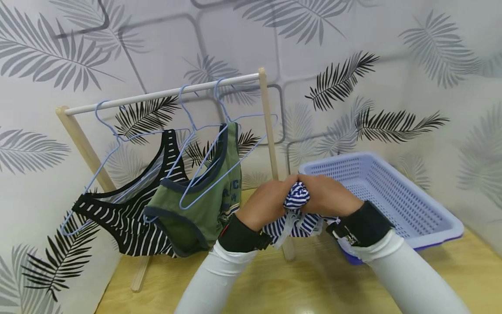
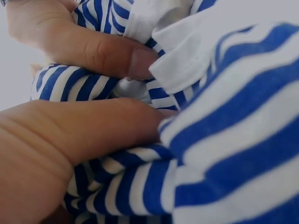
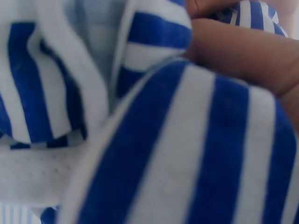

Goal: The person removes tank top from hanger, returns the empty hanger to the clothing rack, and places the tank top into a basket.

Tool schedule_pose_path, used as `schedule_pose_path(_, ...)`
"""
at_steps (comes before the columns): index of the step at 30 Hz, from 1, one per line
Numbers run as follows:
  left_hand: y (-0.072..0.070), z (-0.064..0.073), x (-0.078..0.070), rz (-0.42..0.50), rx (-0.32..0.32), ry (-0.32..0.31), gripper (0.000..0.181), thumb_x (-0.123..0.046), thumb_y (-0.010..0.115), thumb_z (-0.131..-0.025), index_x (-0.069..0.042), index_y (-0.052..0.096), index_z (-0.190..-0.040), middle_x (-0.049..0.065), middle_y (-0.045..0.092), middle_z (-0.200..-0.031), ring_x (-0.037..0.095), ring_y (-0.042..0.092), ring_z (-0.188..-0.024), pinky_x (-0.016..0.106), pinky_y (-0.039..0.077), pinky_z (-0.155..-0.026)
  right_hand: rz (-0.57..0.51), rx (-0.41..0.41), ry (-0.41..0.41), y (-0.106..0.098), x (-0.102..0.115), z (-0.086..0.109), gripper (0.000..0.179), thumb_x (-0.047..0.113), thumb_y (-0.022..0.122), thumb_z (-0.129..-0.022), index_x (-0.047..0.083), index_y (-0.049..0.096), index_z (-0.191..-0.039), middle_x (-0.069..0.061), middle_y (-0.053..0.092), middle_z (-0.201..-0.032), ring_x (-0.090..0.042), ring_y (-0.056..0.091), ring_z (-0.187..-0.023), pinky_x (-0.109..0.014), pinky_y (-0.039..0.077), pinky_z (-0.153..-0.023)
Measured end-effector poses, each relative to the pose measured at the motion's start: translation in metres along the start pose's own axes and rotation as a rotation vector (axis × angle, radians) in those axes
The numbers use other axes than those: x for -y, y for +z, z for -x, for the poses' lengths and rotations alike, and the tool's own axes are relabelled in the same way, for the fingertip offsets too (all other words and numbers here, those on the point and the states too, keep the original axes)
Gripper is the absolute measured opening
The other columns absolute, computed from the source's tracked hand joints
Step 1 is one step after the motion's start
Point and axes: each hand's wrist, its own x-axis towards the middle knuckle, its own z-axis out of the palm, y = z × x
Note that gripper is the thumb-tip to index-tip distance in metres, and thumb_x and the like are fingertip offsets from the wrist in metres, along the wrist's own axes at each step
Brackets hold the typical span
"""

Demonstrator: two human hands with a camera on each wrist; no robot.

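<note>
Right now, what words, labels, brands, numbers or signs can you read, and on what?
"RIC", probably, on the green top; any further letters are unclear.
Marks below it: too small and blurred to read.
Blue-and-white striped cloth: no readable text.

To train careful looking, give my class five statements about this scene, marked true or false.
The right hand grips a blue-and-white striped cloth garment. True.
Only one hand grips that garment. False: the left hand does too.
A pale-blue perforated plastic basket stands right of a wooden, white-barred rack. True.
A green cloth top and black, white-striped top hang from the rack. True.
The black top hangs nearer the basket. False: the green top does.
</note>
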Motion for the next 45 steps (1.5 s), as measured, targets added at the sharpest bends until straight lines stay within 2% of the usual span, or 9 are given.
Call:
schedule_pose_path(8, 0.007, -0.057, -0.027, 0.023, -0.010, 0.044, 0.066, 0.001, 0.073, -0.078, -0.008, 0.042, -0.136, 0.009, 0.067, -0.107, 0.022, 0.065, -0.094, 0.034, 0.050, -0.085, 0.005, -0.053, 0.023, -0.036, -0.043, 0.018, 0.042, 0.021, 0.076, -0.073, 0.016, 0.059, -0.111, -0.001, 0.065, -0.091, -0.021, 0.063, -0.084, -0.044, 0.051, -0.079)
schedule_pose_path(11, 0.015, -0.079, -0.038, 0.025, -0.027, 0.065, 0.068, 0.000, 0.074, -0.078, -0.009, 0.041, -0.137, 0.008, 0.066, -0.111, 0.021, 0.064, -0.099, 0.033, 0.050, -0.088, 0.059, -0.090, 0.025, -0.048, -0.061, 0.026, 0.044, 0.017, 0.077, -0.070, 0.013, 0.059, -0.110, -0.002, 0.066, -0.092, -0.022, 0.063, -0.085, -0.043, 0.051, -0.078)
schedule_pose_path(15, 0.026, -0.109, -0.050, 0.047, -0.068, 0.106, 0.064, -0.002, 0.075, -0.077, -0.010, 0.043, -0.131, 0.007, 0.066, -0.106, 0.021, 0.065, -0.096, 0.032, 0.051, -0.084, 0.149, -0.126, 0.085, -0.063, -0.085, 0.037, 0.047, 0.016, 0.078, -0.068, 0.008, 0.058, -0.110, -0.008, 0.066, -0.098, -0.029, 0.063, -0.088, -0.048, 0.050, -0.076)
schedule_pose_path(20, 0.041, -0.129, -0.059, 0.101, -0.051, 0.127, 0.057, -0.007, 0.078, -0.077, -0.010, 0.043, -0.122, 0.005, 0.065, -0.102, 0.018, 0.063, -0.094, 0.030, 0.050, -0.081, 0.168, -0.120, 0.150, -0.067, -0.105, 0.045, 0.040, 0.019, 0.076, -0.070, 0.006, 0.057, -0.103, -0.011, 0.066, -0.087, -0.030, 0.063, -0.077, -0.049, 0.049, -0.068)
schedule_pose_path(24, 0.056, -0.141, -0.066, 0.109, -0.007, 0.142, 0.054, -0.010, 0.078, -0.078, -0.011, 0.043, -0.120, 0.003, 0.063, -0.101, 0.015, 0.062, -0.094, 0.028, 0.049, -0.082, 0.172, -0.102, 0.153, -0.063, -0.121, 0.052, 0.037, 0.019, 0.075, -0.071, 0.006, 0.056, -0.100, -0.011, 0.065, -0.085, -0.032, 0.063, -0.078, -0.051, 0.049, -0.070)
schedule_pose_path(30, 0.076, -0.155, -0.076, 0.071, 0.070, 0.182, 0.054, -0.015, 0.076, -0.081, -0.009, 0.043, -0.123, 0.004, 0.065, -0.104, 0.017, 0.064, -0.096, 0.029, 0.049, -0.084, 0.162, -0.021, 0.260, -0.055, -0.145, 0.061, 0.043, 0.019, 0.075, -0.070, 0.006, 0.058, -0.107, -0.013, 0.065, -0.093, -0.031, 0.061, -0.084, -0.051, 0.049, -0.070)
schedule_pose_path(34, 0.080, -0.153, -0.078, 0.027, 0.144, 0.154, 0.054, -0.023, 0.076, -0.081, -0.010, 0.044, -0.123, 0.003, 0.065, -0.104, 0.016, 0.064, -0.095, 0.029, 0.050, -0.082, 0.158, 0.052, 0.287, -0.046, -0.151, 0.058, 0.045, 0.021, 0.075, -0.070, 0.005, 0.059, -0.108, -0.013, 0.065, -0.097, -0.030, 0.060, -0.085, -0.050, 0.049, -0.074)
schedule_pose_path(38, 0.082, -0.151, -0.080, -0.001, 0.184, 0.142, 0.054, -0.029, 0.075, -0.082, -0.012, 0.046, -0.124, 0.002, 0.065, -0.104, 0.016, 0.064, -0.094, 0.029, 0.050, -0.081, 0.161, 0.105, 0.313, -0.037, -0.156, 0.056, 0.043, 0.026, 0.076, -0.072, 0.009, 0.061, -0.108, -0.010, 0.067, -0.098, -0.027, 0.061, -0.085, -0.050, 0.049, -0.076)
schedule_pose_path(45, 0.088, -0.144, -0.080, -0.023, 0.279, 0.124, 0.053, -0.034, 0.079, -0.079, -0.015, 0.056, -0.122, -0.001, 0.066, -0.105, 0.014, 0.062, -0.094, 0.028, 0.049, -0.081, 0.201, 0.192, 0.314, -0.015, -0.156, 0.053, 0.033, 0.011, 0.079, -0.061, 0.010, 0.064, -0.090, -0.005, 0.065, -0.082, -0.023, 0.058, -0.073, -0.046, 0.051, -0.068)
